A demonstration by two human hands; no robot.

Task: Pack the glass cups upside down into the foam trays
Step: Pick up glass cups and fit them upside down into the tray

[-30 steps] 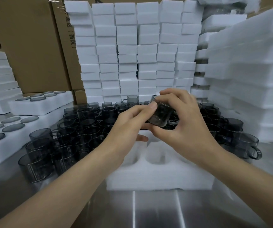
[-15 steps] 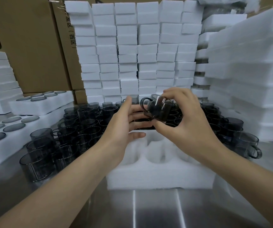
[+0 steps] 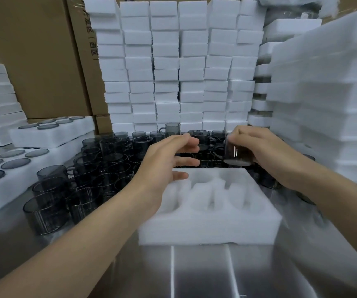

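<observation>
Cup (image 3: 236, 152) of dark smoked glass is held in the right hand (image 3: 265, 151), whose fingers (image 3: 244, 134) are curled round its upper end and far side. It is kept roughly upright in the air, just above the far right corner of the foam tray (image 3: 205, 229) and apart from it. Whether the mouth faces down cannot be made out through the blur. The left hand (image 3: 164, 160) is held free above the tray's far left corner. Its palm is turned toward the cup and its fingers (image 3: 186, 145) are spread and nearly straight, with nothing grasped. Both forearms are reached in from the near side and cut off by the bottom edge.

The tray is laid on a steel table (image 3: 194, 272), with a bare strip of metal before its near wall. Its round pockets lie open, their outlines softened by blur. Loose cups (image 3: 108, 160) are crowded against the tray's far and left sides, some hidden behind the hands. Filled trays (image 3: 50, 134) are stacked at the left and foam blocks (image 3: 179, 67) are piled behind. More foam (image 3: 323, 93) is walled up close on the right, and cardboard boxes (image 3: 33, 61) are seen at the back left.
</observation>
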